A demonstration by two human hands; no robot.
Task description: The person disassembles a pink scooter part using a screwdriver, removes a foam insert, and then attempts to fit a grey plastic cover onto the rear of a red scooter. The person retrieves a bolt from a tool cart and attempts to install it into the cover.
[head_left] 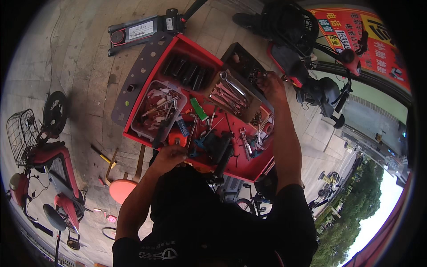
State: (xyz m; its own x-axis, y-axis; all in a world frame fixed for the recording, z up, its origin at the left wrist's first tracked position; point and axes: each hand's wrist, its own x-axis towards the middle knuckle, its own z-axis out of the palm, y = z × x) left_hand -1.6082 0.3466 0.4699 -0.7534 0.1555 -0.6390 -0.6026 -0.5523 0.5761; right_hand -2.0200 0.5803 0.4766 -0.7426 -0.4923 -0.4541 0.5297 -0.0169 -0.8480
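Observation:
A red tool drawer (242, 171) stands in front of me, full of hand tools. My right hand (272, 86) reaches to its far right corner, over a black box (231, 55) of small dark parts. Its fingers are bent together, and what they hold, if anything, is too small to make out. At the near left edge, my left hand (169, 159) has curled fingers beside an orange-red item (178, 139); I cannot make out anything in them. Between the hands lie a cardboard box of wrenches (229, 93), a small green box (199, 109) and a black power tool (220, 147).
A clear plastic bin (182, 100) of mixed tools sits at the drawer's left. Beyond it lies a floor jack (142, 30). A red stool (123, 190) stands near my left arm. Scooters flank me: one pink-red (62, 155) at left, one dark (289, 62) at far right.

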